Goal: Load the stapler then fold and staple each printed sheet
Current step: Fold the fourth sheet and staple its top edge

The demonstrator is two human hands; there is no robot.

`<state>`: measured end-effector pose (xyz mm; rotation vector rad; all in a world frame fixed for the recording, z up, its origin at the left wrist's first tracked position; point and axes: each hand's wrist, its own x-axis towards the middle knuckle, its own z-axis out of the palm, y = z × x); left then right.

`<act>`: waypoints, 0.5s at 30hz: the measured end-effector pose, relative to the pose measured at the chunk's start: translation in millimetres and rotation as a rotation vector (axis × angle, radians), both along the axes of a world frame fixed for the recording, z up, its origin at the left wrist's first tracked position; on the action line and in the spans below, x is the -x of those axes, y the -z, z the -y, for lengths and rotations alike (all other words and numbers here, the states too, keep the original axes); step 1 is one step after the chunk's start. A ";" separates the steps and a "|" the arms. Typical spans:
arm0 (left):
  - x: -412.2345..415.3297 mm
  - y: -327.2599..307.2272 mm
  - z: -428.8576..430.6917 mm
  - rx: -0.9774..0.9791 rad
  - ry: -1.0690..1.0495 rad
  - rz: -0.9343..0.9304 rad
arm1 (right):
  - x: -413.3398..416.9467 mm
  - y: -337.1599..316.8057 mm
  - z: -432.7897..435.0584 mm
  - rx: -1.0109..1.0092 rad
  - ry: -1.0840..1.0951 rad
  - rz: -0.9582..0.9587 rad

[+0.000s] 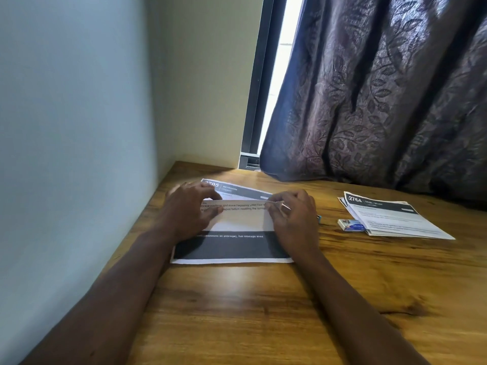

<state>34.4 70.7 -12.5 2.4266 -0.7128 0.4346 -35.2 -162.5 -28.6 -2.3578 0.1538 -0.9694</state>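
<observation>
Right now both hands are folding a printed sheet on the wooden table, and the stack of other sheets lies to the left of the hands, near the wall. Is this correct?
Not quite. The stack of other sheets lies to the right of the hands, below the curtain, not on the left near the wall. The rest holds: in the head view, the left hand and the right hand are folding a printed sheet on the wooden table.
</observation>
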 end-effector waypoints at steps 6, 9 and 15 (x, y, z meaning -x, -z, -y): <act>13.1 -16.8 13.4 0.142 -0.089 0.408 | 15.3 -20.8 4.3 -0.283 -0.020 0.236; 20.9 -20.7 19.0 0.211 -0.068 0.554 | 21.4 -25.6 5.0 -0.714 -0.265 0.067; 40.8 -25.7 31.6 0.246 0.080 0.660 | 21.7 -37.6 25.2 -1.360 -0.546 -0.104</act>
